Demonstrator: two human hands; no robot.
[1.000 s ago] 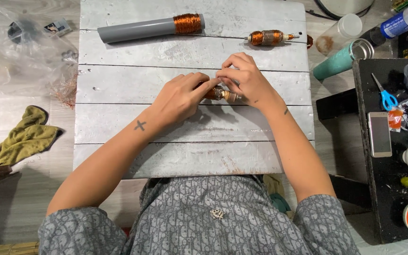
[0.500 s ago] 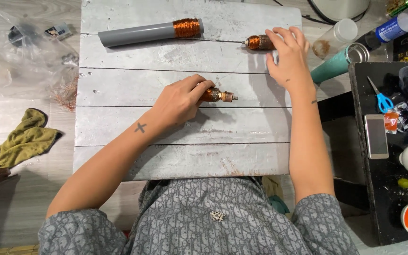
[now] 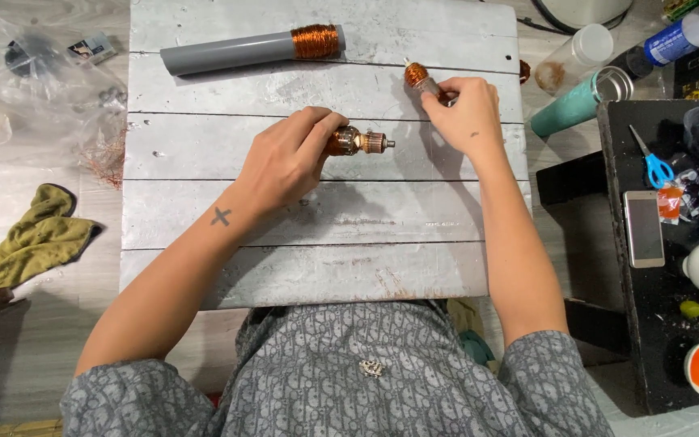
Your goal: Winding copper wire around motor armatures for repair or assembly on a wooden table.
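L hand [image 3: 285, 158] sits mid-board, fingers curled round a small copper-wound motor armature [image 3: 356, 142], pinching its body so the shaft end pokes out to the right; same grip and spot as 0.5 s ago, and about where both hands met 1 s ago. R hand [image 3: 464, 109] has left that armature: 1 s ago it was on it w/ the left, 0.5 s ago it had reached up to the second copper-wound armature [image 3: 416, 75], and now it has that one pinched at its lower end betw. thumb and fingertips, tilted, coil end pointing up-left, drawn a bit down and toward the first. The two armatures are near but apart. A thin wire seems to run across the board by the R hand, too fine to trace. Both lie over the grey plank board [image 3: 285, 267], near edge partly hidden by the person's patterned shirt. Grey pipe with copper coil [image 3: 252, 48] unmoved at top. Off-board: olive rag [image 3: 34, 239] left, clear plastic bag [image 3: 34, 89] w/ contents hard to make out; right, teal tube [image 3: 572, 109], blue scissors [image 3: 653, 166], phone [image 3: 643, 228], cup cut off by the frame edge.
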